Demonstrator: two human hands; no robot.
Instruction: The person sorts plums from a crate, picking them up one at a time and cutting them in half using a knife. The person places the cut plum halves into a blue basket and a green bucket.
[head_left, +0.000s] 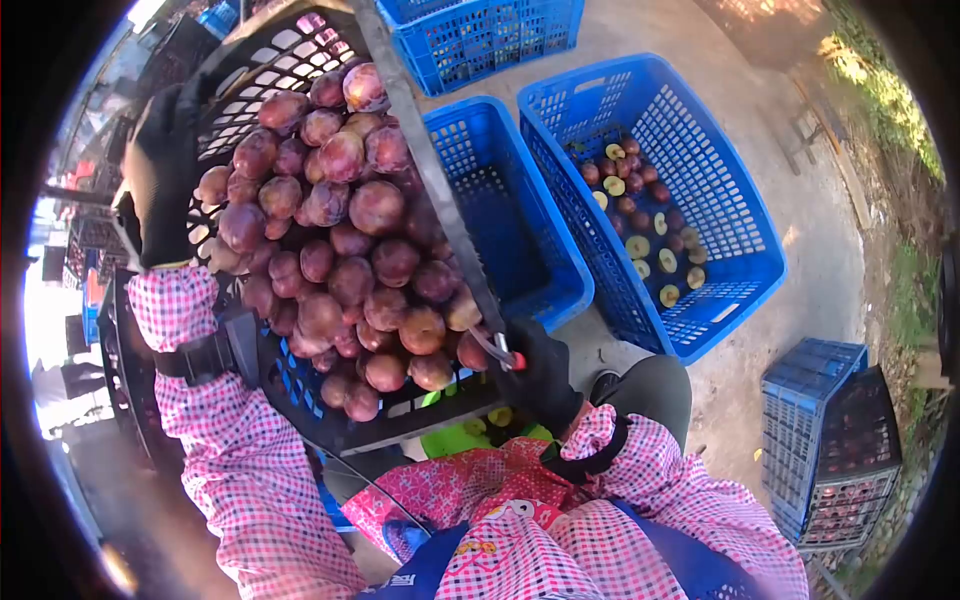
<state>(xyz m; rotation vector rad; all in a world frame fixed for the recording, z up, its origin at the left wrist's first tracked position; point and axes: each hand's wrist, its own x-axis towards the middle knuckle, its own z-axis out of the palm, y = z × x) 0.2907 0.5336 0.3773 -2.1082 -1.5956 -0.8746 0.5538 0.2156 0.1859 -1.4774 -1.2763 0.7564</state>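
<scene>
A black slatted crate (445, 205) full of reddish-purple plums (350, 280) is tilted in front of me. My left hand (168, 175), in a dark glove, is closed on the crate's far left rim. The other glove, on my right hand (540, 370), wraps round the near right corner of the crate. A curved metal tool with a red end (516, 361) shows at that same hand, lying between it and the plums; most of its handle is hidden.
Right of the crate are a blue basket (560, 270) and a larger blue basket (735, 195) holding whole and halved plums. Another blue crate (490, 40) is at the top. Stacked crates (810, 440) stand at the lower right. Something bright green (455, 440) lies under the black crate.
</scene>
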